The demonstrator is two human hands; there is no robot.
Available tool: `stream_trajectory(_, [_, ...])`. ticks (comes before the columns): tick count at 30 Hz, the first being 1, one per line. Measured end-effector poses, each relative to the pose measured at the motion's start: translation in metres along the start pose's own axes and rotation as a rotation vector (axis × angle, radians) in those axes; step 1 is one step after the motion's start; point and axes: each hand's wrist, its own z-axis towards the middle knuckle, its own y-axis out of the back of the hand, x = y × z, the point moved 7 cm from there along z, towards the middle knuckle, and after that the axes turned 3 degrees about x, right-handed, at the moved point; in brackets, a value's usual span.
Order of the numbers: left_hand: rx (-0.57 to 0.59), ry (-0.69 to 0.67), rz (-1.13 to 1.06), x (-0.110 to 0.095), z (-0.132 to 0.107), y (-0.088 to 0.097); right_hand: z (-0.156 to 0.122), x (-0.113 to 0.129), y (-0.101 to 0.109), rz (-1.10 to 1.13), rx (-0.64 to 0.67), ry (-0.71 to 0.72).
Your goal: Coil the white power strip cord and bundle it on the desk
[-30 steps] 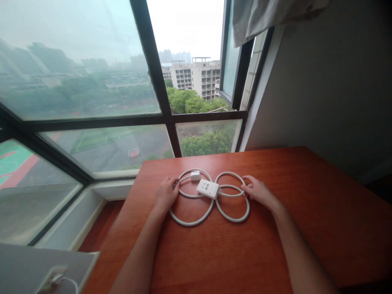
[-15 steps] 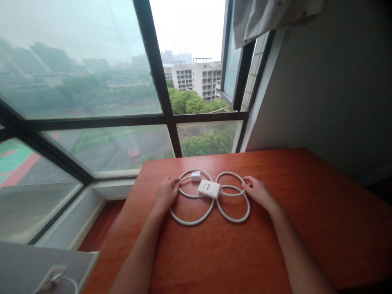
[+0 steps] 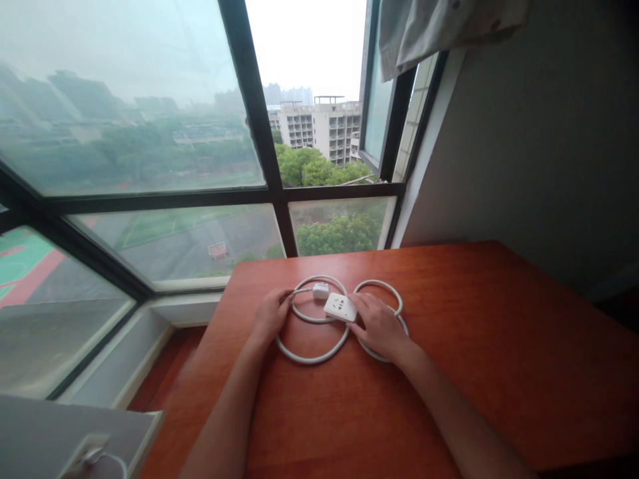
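A white extension cord lies looped on the reddish wooden table (image 3: 309,412). Its socket block (image 3: 338,307) sits in the middle of the coils, outlet face up. My right hand (image 3: 382,326) grips the right end of this block, thumb on the near side and fingers on the far side. Left of the block is the white plug (image 3: 321,291), a short run of cable leading from it toward my left hand (image 3: 272,316). The left fingers are pinched on the cable (image 3: 309,361) at the left edge of the loops. My right hand covers part of the right-hand loops.
Behind the table stands a dark-framed window (image 3: 274,193), one pane swung outward. A curtain (image 3: 444,33) hangs at the upper right beside a grey wall (image 3: 539,146). At the lower left, a wall outlet (image 3: 87,452) has a white plug in it.
My right hand has moved left from the right-hand cable loop onto the socket block. The plug and block have shifted very slightly. My left hand stays at the cable.
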Motion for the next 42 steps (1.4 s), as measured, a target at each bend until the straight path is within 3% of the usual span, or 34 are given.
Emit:
stream_trajectory(4, [0.0, 0.069, -0.241, 0.007, 0.0, 0.007, 0.001, -0.02, 0.017, 0.129, -0.097, -0.006])
stream_trajectory(6, [0.069, 0.085, -0.35, 0.007, -0.002, 0.007, 0.0, -0.037, 0.034, 0.188, -0.161, -0.038])
stream_trajectory(9, [0.198, 0.052, -0.427, -0.001, -0.005, 0.002, 0.0, -0.061, 0.051, 0.217, -0.13, -0.055])
stream_trajectory(16, [0.421, -0.137, -0.259, -0.028, -0.013, -0.019, 0.004, -0.099, 0.049, 0.102, -0.021, 0.017])
stream_trajectory(20, [0.447, -0.18, -0.151, -0.037, -0.015, -0.02, 0.012, -0.111, 0.04, 0.041, -0.011, 0.028])
stream_trajectory(29, [0.531, -0.267, 0.064, -0.054, -0.023, -0.016, 0.032, -0.106, 0.021, -0.015, 0.078, 0.034])
stream_trajectory(35, [0.446, -0.197, 0.249, -0.057, -0.019, -0.014, 0.034, -0.089, 0.015, 0.005, 0.128, 0.057])
stream_trajectory(42, [0.348, -0.132, 0.364, -0.057, -0.019, -0.01, 0.027, -0.088, 0.018, 0.063, 0.13, 0.037])
